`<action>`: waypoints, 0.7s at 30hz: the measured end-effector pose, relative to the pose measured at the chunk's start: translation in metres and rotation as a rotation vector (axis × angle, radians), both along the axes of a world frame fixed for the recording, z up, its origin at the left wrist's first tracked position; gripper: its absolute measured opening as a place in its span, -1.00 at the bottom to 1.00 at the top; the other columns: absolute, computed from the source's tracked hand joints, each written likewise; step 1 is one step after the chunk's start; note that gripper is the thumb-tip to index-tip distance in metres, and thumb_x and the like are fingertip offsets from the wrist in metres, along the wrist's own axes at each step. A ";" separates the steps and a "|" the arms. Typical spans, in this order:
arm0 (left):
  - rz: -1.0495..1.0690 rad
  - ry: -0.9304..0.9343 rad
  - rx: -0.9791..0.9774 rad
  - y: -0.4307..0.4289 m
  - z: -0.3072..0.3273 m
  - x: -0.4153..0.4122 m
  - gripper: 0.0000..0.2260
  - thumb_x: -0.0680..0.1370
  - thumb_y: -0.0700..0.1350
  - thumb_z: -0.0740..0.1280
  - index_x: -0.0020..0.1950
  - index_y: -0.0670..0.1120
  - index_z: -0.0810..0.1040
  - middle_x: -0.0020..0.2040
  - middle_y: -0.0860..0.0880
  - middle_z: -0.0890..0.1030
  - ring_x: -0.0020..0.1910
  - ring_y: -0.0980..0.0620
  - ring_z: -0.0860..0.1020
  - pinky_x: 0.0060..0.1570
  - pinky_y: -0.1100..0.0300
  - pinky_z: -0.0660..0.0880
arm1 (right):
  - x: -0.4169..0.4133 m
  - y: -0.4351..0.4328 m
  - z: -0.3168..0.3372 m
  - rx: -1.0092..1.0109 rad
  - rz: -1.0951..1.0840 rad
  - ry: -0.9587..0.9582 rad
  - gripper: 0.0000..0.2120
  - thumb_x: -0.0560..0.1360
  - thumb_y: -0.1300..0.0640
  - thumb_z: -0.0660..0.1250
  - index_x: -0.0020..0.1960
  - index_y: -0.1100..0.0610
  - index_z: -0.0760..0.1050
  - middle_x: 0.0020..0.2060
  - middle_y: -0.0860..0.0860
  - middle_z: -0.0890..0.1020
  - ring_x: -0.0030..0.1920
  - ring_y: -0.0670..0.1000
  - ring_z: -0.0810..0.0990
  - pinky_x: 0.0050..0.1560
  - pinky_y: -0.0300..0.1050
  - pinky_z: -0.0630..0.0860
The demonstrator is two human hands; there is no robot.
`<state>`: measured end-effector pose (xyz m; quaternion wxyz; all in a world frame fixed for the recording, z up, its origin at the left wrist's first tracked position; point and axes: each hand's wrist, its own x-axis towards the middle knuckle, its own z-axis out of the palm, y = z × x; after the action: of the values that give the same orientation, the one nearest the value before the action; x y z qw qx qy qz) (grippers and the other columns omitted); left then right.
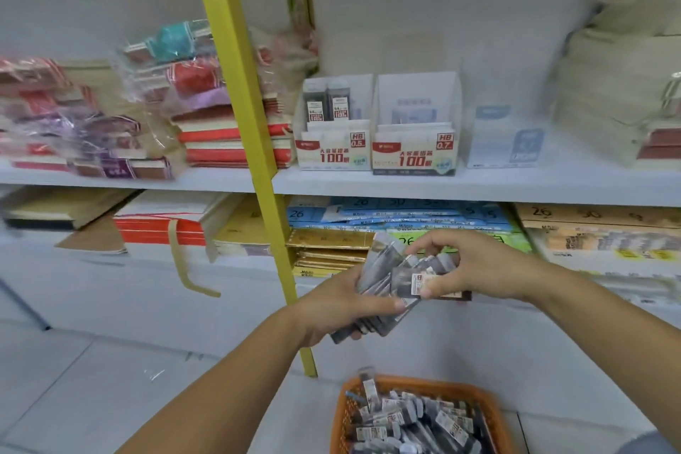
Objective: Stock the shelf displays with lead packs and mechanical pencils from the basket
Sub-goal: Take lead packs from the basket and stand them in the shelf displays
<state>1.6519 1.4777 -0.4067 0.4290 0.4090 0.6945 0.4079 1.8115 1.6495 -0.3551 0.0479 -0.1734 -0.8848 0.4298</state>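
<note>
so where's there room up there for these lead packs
HB 0.7 display box looks empty; HB 0.5 box holds just two packs, back left. Bare shelf between pale blue box and beige stack. Crowded left of the yellow post.

At mid-frame, the left display box (333,149) carries a red tag reading "HB 0.5" and a large red "100". The middle display box (414,153) reads "HB 0.7" and "100". Lower down, "26" is written on a blue packet (299,214), a green packet (407,239) and a brown packet (541,212). The labels on the lead packs (379,287) are too blurred to read.
</note>
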 end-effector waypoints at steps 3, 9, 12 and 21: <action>0.082 -0.020 0.037 0.000 -0.003 -0.006 -0.55 0.40 0.19 0.53 0.21 0.13 0.49 -0.21 0.10 0.69 -0.39 0.18 0.55 -0.40 0.27 0.48 | -0.008 -0.003 -0.010 -0.111 -0.155 0.137 -0.55 0.23 0.02 0.63 0.01 -0.19 0.51 0.02 -0.13 0.57 -0.27 -0.04 0.66 -0.41 -0.20 0.57; 0.269 -0.153 0.121 -0.002 -0.007 -0.018 -0.43 0.32 0.20 0.56 0.23 0.07 0.47 -0.06 -0.12 0.74 -0.09 -0.11 0.62 -0.21 0.06 0.45 | -0.013 0.005 -0.004 -0.272 -0.210 0.211 -0.78 0.40 0.25 0.49 -0.03 0.05 0.53 -0.21 -0.01 0.70 -0.43 -0.05 0.60 -0.42 -0.30 0.43; 0.355 -0.201 0.186 -0.006 -0.004 -0.023 -0.39 0.28 0.20 0.57 0.24 0.08 0.48 -0.06 -0.12 0.73 -0.09 -0.07 0.65 -0.22 0.13 0.48 | -0.011 0.009 0.000 -0.355 -0.142 0.200 -0.62 0.41 0.41 0.39 0.09 0.02 0.58 -0.01 0.00 0.68 -0.14 0.03 0.69 -0.18 -0.13 0.53; 0.468 -0.252 0.341 -0.021 0.011 -0.022 -0.43 0.22 0.19 0.60 0.16 0.12 0.53 -0.07 -0.08 0.74 -0.13 -0.08 0.65 -0.32 0.17 0.50 | -0.014 0.000 0.007 -0.417 -0.247 0.434 -0.73 0.45 0.29 0.44 0.10 0.11 0.51 -0.15 0.08 0.73 -0.17 -0.01 0.70 -0.26 -0.24 0.59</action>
<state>1.6301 1.4570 -0.3952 0.3314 0.2506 0.6328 0.6534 1.7978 1.6494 -0.3485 0.2506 -0.1900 -0.7192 0.6195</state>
